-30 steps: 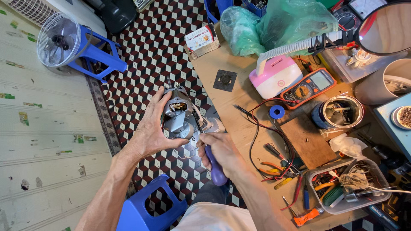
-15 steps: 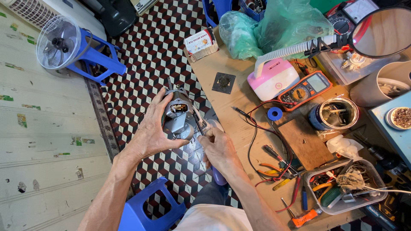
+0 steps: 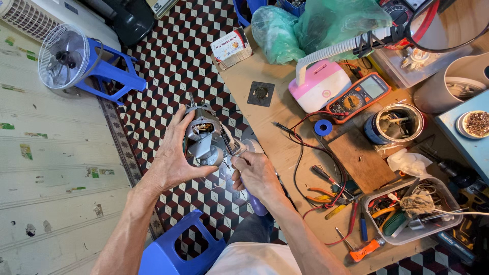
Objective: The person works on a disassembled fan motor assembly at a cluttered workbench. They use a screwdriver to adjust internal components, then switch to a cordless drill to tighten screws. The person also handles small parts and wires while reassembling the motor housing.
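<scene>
My left hand [image 3: 173, 155] grips a small grey electric motor [image 3: 204, 137] with copper windings, holding it up over the chequered floor. My right hand [image 3: 257, 175] is closed around a screwdriver with a purple handle [image 3: 256, 205]; its metal shaft points up-left into the side of the motor. Both hands meet just left of the wooden workbench [image 3: 285, 147].
The workbench carries a multimeter [image 3: 359, 95], a pink-and-white box [image 3: 318, 89], a blue tape roll [image 3: 323, 127], a wooden block [image 3: 359, 160], a tin can, pliers, wires and a tray of tools [image 3: 412, 211]. Blue stools [image 3: 175, 249] and a small fan [image 3: 66, 58] stand on the floor.
The motor and both hands have shifted slightly; my right hand turned and moved closer to the motor with the screwdriver. The head view moved a little.
</scene>
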`<state>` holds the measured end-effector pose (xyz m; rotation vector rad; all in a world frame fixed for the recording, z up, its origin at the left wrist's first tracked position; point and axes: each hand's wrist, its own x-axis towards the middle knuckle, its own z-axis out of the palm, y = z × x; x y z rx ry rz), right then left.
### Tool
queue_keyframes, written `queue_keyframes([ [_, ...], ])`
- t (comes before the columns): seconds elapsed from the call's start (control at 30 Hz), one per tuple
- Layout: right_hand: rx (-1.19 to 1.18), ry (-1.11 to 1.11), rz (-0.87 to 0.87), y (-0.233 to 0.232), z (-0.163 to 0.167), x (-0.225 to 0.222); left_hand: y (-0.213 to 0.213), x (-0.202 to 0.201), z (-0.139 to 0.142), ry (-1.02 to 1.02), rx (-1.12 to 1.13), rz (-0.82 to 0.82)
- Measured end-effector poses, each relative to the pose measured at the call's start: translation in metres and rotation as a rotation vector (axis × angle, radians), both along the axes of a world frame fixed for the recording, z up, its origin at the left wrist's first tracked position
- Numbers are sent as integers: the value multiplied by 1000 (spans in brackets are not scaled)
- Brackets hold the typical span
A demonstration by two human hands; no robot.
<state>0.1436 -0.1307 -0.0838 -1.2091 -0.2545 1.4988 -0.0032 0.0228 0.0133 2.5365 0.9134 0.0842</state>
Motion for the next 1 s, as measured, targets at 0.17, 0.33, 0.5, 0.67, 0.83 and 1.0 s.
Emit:
queue_keyframes([
  [0.17, 25, 485, 8, -1, 3, 12, -2, -2, 1, -3, -8, 19],
  [0.33, 58, 442, -24, 1, 13, 12, -2, -1, 2, -38, 18, -12],
  [0.5, 13, -115, -13, 9, 28, 7, -5, -1, 5, -39, 16, 0],
  [0.67, 49, -25, -19, 10, 23, 7, -6, -5, 6, -6, -39, 39],
  [0.83, 77, 212, -66, 8, 8, 1, -6, -7, 4, -64, 1, -13],
  [1.0, 64, 308, -52, 7, -3, 5, -5, -7, 2, -31, -5, 6],
])
